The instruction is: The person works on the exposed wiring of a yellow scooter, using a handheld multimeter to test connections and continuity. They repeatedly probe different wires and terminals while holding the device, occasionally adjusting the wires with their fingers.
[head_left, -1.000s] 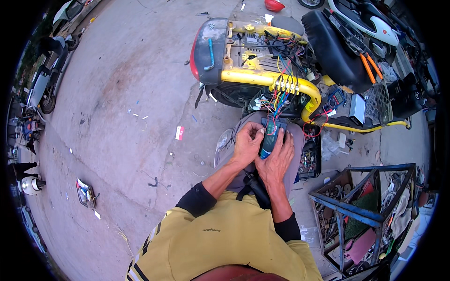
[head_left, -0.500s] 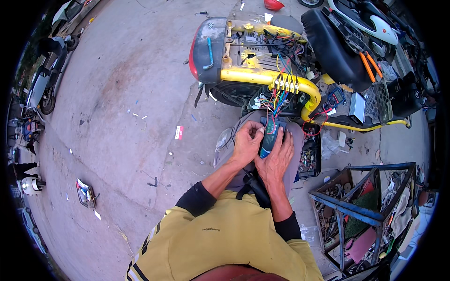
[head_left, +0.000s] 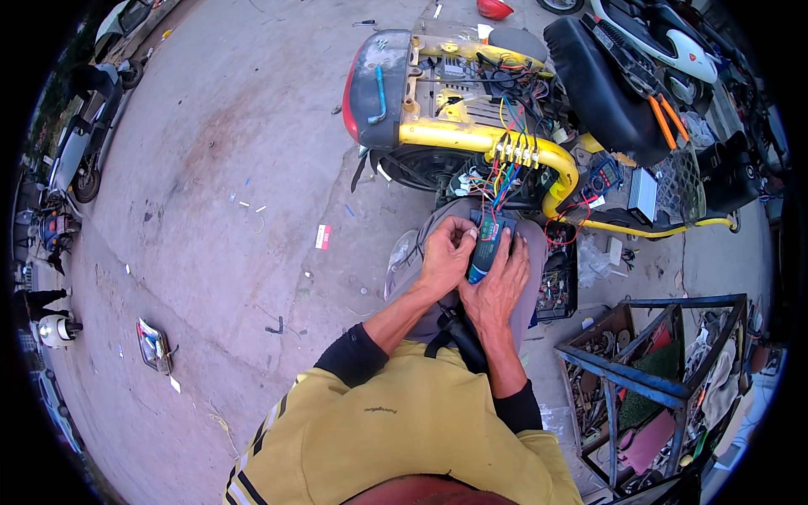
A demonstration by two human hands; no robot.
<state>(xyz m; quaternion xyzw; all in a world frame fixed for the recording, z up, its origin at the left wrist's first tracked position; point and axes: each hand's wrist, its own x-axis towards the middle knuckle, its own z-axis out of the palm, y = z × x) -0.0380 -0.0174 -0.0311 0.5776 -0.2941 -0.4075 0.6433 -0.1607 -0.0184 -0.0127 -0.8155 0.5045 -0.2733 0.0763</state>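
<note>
I hold a dark teal, box-shaped electronic device over my lap, with thin coloured wires running from its top to the scooter. My left hand pinches at the device's upper left edge; what is between thumb and finger is too small to tell. My right hand grips the device from below and the right, fingers along its face. Above them is a stripped yellow scooter frame with exposed wiring and a row of terminals. A multimeter and a silver box lie to its right.
A black seat with orange-handled pliers is at upper right. A parts tray sits beside my right knee, a metal cart of scrap at lower right. A small tray and parked scooters are to the left.
My hands and the device stay nearly in place. The scene has shifted very slightly in the view.
</note>
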